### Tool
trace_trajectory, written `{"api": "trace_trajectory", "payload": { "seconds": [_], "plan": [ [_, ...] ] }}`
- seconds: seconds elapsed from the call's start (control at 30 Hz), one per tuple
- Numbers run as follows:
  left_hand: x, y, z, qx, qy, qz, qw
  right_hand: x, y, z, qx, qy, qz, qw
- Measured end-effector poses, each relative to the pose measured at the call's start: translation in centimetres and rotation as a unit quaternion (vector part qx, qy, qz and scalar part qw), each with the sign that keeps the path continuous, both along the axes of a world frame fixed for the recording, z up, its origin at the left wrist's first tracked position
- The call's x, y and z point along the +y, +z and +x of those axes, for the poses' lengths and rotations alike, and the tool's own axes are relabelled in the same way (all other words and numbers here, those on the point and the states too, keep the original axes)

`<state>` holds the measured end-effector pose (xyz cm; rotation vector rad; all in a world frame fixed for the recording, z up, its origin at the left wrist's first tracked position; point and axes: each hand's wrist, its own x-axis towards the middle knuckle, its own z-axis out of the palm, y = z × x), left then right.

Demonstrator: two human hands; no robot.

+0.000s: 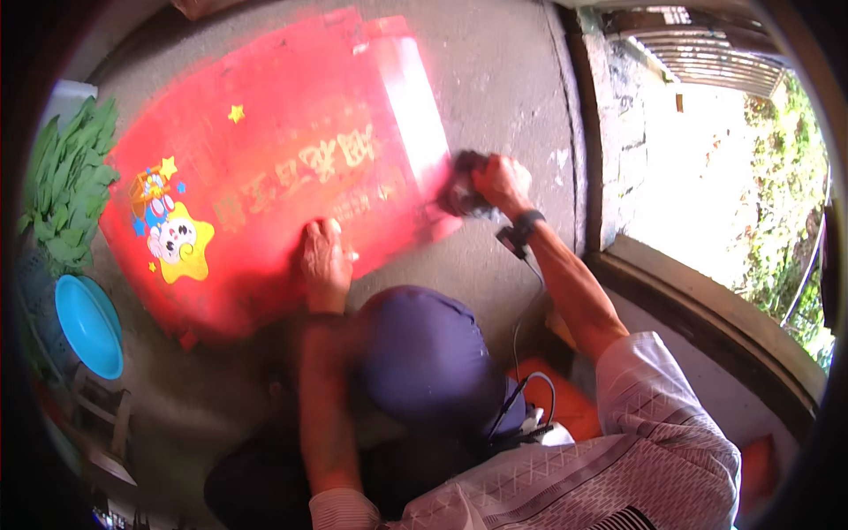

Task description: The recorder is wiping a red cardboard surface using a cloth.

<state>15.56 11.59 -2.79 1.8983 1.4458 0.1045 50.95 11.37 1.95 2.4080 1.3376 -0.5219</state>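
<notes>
A large red panel, apparently plastic, lies before me. It bears faded writing, a cartoon star sticker and a pale, glaring band of sunlight. My left hand rests on it near its close edge, fingertips bent against the surface; whether it grips the panel is hidden. At the panel's right edge, my right hand is closed around a dark, crumpled cloth, which looks wet. A black band with a small device is strapped to the right wrist, and a cable runs down from it.
Green leafy vegetables and a blue plastic basin stand at the left, with a small wooden stool below. My knee rises close to the panel. On the right, a raised sill borders a bright opening. An orange object lies beside me.
</notes>
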Motion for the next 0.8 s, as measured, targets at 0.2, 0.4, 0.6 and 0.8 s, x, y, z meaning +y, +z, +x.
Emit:
{"api": "trace_trajectory", "payload": {
  "seconds": [0.2,0.4,0.6,0.8],
  "plan": [
    [0.1,0.4,0.5,0.047,-0.003,-0.027,0.999,2.6,6.3,-10.0,0.056,0.111,-0.066,0.99],
    [-0.5,0.1,0.8,0.012,-0.006,-0.008,1.0,2.4,-0.7,-6.3,0.073,0.119,0.061,0.988],
    [0.1,0.3,0.2,0.005,0.008,0.008,1.0,1.8,0.0,-1.9,0.036,0.023,0.097,0.994],
    [-0.1,0.1,1.0,0.025,0.006,-0.027,0.999,2.6,0.6,-7.2,0.05,0.081,0.043,0.995]
  ]
}}
